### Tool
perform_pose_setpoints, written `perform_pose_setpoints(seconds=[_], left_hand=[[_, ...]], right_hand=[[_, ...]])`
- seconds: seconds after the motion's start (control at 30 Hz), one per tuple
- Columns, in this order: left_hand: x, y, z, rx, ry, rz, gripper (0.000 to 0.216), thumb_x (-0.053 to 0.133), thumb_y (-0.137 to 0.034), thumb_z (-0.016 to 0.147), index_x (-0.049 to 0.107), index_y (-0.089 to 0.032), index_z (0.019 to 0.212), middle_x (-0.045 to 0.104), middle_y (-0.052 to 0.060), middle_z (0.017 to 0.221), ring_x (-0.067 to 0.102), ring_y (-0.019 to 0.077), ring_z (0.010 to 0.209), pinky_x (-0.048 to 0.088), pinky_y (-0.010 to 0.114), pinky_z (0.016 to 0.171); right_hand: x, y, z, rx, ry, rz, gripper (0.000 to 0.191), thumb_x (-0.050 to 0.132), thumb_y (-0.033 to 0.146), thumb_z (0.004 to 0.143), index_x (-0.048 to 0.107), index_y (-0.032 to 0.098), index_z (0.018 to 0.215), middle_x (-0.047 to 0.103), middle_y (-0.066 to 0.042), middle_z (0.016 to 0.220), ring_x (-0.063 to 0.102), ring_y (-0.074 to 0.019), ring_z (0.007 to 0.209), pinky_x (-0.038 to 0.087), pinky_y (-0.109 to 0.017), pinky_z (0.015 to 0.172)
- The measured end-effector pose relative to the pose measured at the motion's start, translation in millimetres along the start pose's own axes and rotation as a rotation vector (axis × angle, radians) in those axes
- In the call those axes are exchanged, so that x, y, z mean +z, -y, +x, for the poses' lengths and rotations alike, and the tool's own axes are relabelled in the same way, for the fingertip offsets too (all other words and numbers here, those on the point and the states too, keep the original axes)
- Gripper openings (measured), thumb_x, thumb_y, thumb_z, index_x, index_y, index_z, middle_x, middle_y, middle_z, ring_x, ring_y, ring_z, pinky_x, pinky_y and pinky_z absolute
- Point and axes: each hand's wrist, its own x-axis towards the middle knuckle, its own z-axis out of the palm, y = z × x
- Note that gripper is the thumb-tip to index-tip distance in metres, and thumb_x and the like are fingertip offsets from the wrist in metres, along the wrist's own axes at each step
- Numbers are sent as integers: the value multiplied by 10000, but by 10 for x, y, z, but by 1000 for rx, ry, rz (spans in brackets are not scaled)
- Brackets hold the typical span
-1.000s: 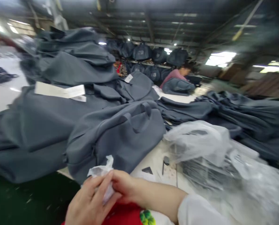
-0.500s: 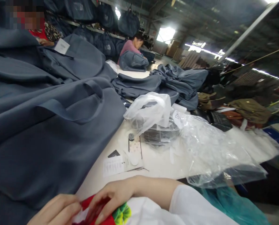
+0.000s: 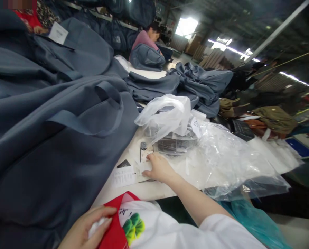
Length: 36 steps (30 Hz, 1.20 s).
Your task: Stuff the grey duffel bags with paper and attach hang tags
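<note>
At the lower left, my left hand [image 3: 88, 226] pinches the edge of a red cloth [image 3: 115, 224] worn over my white shirt; something white shows between its fingers. A green leaf print [image 3: 133, 226] lies beside the cloth. My right hand [image 3: 158, 168] reaches across the white table, thumb and fingers apart, over the lower part of what looks like a phone in a patterned case [image 3: 144, 155]. A round grey knob [image 3: 143, 145] sits at its upper end. Left of that hand lie a printed white tag [image 3: 124, 177] and a small black tag [image 3: 123, 164].
Large dark blue bags [image 3: 92, 114] pile up on the left. A clear plastic bag of dark items [image 3: 170, 143] and loose plastic sheeting [image 3: 229, 159] cover the table's right side. Behind, one co-worker [image 3: 144, 39] handles a blue bag; another [image 3: 34, 20] stands at far left.
My right hand has left the red cloth and moved forward to the patterned phone-like thing. My left hand stays on the cloth, which is pulled more open. The view has shifted slightly.
</note>
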Motion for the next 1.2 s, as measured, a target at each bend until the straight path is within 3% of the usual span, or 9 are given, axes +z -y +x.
perform_pose_setpoints(seconds=[0.17, 0.37, 0.5, 0.67, 0.77, 0.87, 0.97, 1.03, 1.2], left_hand=[[-176, 2, 30, 42, -175, 171, 300, 439, -264, 921, 708, -283, 1054, 717, 30, 1096, 689, 158, 989, 549, 224, 872], [-240, -196, 202, 70, -352, 449, 283, 549, -395, 893, 684, -229, 1079, 716, 49, 1061, 690, 199, 942, 569, 285, 823], [-173, -400, 511, -38, -268, 708, 598, 646, -412, 817, 496, -178, 1346, 607, 139, 1287, 669, 273, 1000, 566, 357, 786], [-41, -483, 728, 5, -13, 868, 199, 504, -149, 878, 683, -200, 948, 692, 54, 778, 677, 223, 713, 524, 307, 628], [-12, -475, 627, 213, -125, 1039, 338, 452, -25, 827, 664, -165, 1049, 698, 63, 815, 655, 210, 690, 496, 290, 563], [-64, -495, 480, 470, -312, 1143, 373, 419, -12, 830, 657, -152, 1081, 725, 77, 916, 635, 187, 683, 467, 279, 543], [-142, -530, 397, 556, -408, 1143, 356, 415, -35, 859, 655, -162, 1089, 733, 67, 945, 609, 163, 646, 434, 278, 531], [-167, -532, 381, 559, -418, 1130, 344, 419, -54, 872, 650, -164, 1103, 736, 62, 956, 606, 156, 633, 422, 283, 524], [-126, -494, 419, 455, -446, 1028, 291, 461, -131, 897, 644, -176, 1119, 742, 58, 930, 647, 164, 673, 462, 279, 571]], right_hand=[[80, 18, 77, 86, 165, -88, 585, 842, 350, 564, 616, 130, 1057, 651, -145, 1029, 610, -268, 919, 439, -340, 770], [-172, -15, 126, -235, 299, 233, 245, 571, 367, 883, 672, 164, 789, 646, 0, 728, 574, -135, 682, 389, -228, 617], [-341, 84, 106, -471, 163, 236, 191, 536, 237, 897, 719, 185, 893, 662, -25, 807, 590, -145, 796, 422, -254, 732], [-437, 76, 36, -499, 87, 448, 299, 440, 219, 931, 699, 200, 1077, 699, -73, 978, 629, -173, 928, 471, -314, 837], [-472, -142, 86, -254, -70, 547, 352, 361, 284, 964, 676, 169, 1071, 710, -87, 954, 658, -194, 886, 504, -340, 816], [-507, -319, 175, -35, -278, 249, 278, 502, 290, 877, 669, 134, 1037, 690, -142, 986, 635, -276, 959, 475, -440, 892], [-565, -256, 165, -103, -409, 148, 370, 621, 242, 771, 627, 117, 1119, 617, -190, 1173, 552, -317, 1131, 404, -480, 997], [-611, -99, 84, -222, -247, 367, 337, 581, 290, 835, 615, 145, 1137, 652, -136, 1103, 607, -248, 1024, 469, -404, 922], [-475, 343, -148, -273, 465, 907, 448, 648, 463, 813, 611, 161, 1142, 686, -46, 905, 638, -169, 788, 509, -279, 708]])
